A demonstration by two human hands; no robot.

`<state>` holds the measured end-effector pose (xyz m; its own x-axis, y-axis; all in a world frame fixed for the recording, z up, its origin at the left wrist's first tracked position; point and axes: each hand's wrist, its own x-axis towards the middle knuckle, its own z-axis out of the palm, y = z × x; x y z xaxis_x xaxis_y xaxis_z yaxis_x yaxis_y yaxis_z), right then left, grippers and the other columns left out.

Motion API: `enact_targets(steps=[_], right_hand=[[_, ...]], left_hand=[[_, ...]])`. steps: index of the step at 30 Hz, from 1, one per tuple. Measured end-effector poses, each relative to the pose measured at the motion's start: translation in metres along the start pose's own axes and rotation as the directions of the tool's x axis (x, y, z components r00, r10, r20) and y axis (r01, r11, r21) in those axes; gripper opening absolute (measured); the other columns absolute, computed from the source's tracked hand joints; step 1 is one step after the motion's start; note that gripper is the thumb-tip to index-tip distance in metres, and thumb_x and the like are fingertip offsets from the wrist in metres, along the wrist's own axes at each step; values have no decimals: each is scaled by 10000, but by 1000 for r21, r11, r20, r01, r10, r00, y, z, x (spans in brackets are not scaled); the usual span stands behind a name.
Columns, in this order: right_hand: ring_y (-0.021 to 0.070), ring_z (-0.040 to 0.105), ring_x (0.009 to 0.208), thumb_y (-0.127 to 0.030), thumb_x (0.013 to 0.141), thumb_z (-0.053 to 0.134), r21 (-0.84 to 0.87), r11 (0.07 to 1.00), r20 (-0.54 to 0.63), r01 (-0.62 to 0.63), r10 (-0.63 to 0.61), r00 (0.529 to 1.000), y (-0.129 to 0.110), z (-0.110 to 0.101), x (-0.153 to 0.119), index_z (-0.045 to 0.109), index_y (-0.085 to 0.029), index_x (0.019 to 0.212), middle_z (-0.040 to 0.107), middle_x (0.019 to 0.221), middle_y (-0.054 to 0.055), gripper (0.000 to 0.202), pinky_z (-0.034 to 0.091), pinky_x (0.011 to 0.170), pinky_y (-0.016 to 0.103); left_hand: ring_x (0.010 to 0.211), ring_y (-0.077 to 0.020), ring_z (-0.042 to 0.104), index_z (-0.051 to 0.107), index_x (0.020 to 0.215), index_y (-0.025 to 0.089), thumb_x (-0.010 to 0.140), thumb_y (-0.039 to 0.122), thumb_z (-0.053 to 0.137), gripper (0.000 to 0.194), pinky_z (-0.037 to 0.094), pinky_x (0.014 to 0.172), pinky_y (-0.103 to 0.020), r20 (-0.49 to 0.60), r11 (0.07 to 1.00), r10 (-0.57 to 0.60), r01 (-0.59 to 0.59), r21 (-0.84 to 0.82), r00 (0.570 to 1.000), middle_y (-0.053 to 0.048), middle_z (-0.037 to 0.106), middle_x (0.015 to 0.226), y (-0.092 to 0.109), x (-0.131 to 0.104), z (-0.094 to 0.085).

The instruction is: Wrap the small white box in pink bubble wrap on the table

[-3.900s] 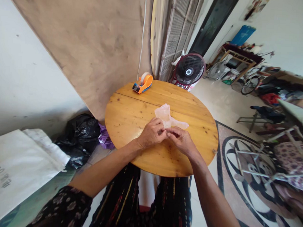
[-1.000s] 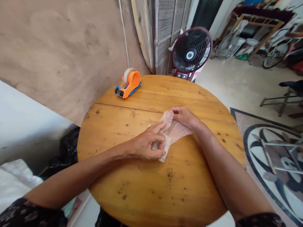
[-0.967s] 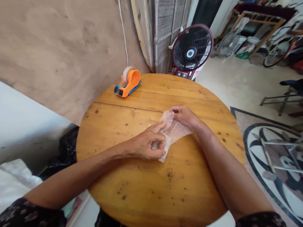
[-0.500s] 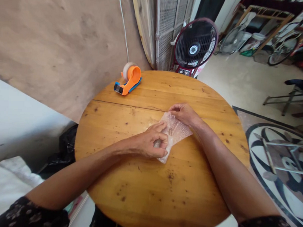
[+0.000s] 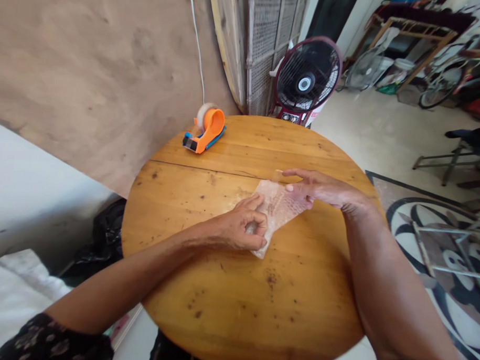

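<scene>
A small piece of clear bubble wrap (image 5: pixel 276 214) lies at an angle on the round wooden table (image 5: pixel 235 316). My left hand (image 5: pixel 248 223) is on its left side, thumb and index finger curved into a ring and pressing the wrap. My right hand (image 5: pixel 310 187) is over the upper right part, index finger stretched out and thumb apart from it, near the wrap. A small clear strip, perhaps tape, shows by the right index fingertip. Whatever lies inside the wrap is hard to make out.
An orange and blue tape dispenser (image 5: pixel 206 130) with a clear roll stands at the table's back left edge. Behind the table is a dark red fan (image 5: pixel 306 77). A wooden panel (image 5: pixel 90 64) rises at the left, and a stool (image 5: pixel 457 151) stands at the right.
My right hand has shifted right and opened from a pinch at the wrap's top corner, index finger now straight. My left hand stays in place. The camera view has moved slightly.
</scene>
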<state>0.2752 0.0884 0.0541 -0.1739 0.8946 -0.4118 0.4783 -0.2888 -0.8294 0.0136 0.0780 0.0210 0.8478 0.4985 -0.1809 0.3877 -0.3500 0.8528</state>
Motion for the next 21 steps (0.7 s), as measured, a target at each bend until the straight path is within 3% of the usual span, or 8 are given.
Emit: enact_targets(steps=[7, 10, 13, 16, 21], right_hand=[[193, 647, 543, -382, 682, 794, -5, 997, -35, -75, 75, 997, -13, 2, -22, 391, -222, 1423, 679, 645, 9, 858, 510, 470, 285], [167, 639, 545, -408, 681, 797, 52, 998, -107, 20, -14, 994, -16, 9, -31, 517, -228, 1306, 671, 644, 1, 709, 521, 512, 279], [140, 634, 597, -449, 682, 779, 69, 988, -145, 139, -128, 981, -19, 19, -30, 674, -188, 1021, 679, 696, 15, 441, 515, 571, 267], [128, 613, 613, -473, 712, 737, 23, 982, -97, 189, -186, 978, -22, 26, -23, 705, -172, 888, 684, 712, 23, 350, 490, 581, 260], [114, 564, 604, -449, 761, 684, -102, 977, 45, 189, -185, 982, -33, 33, -12, 714, -179, 944, 658, 704, 4, 327, 407, 519, 232]], left_hand=[[1497, -306, 58, 588, 720, 172, 713, 220, 658, 85, 170, 1181, -466, -10, 1000, 4, -4, 3, 1000, -77, 258, 1565, 1, -1, 0], [1490, -318, 84, 589, 710, 175, 702, 221, 657, 82, 194, 1176, -464, -31, 1000, -5, 5, 1, 1000, -63, 314, 1524, 2, -2, 1], [1432, -327, 248, 573, 677, 169, 701, 225, 654, 102, 261, 1145, -445, -61, 998, 54, -53, 15, 997, -81, 434, 1393, 1, -1, 1], [1309, -311, 403, 565, 659, 166, 717, 258, 642, 133, 327, 1089, -427, -68, 991, 129, -126, 40, 989, -92, 502, 1238, -1, 2, 2], [1197, -267, 460, 578, 665, 172, 717, 285, 638, 138, 340, 1063, -401, -81, 985, 171, -168, 45, 982, -71, 496, 1147, -7, 5, 3]])
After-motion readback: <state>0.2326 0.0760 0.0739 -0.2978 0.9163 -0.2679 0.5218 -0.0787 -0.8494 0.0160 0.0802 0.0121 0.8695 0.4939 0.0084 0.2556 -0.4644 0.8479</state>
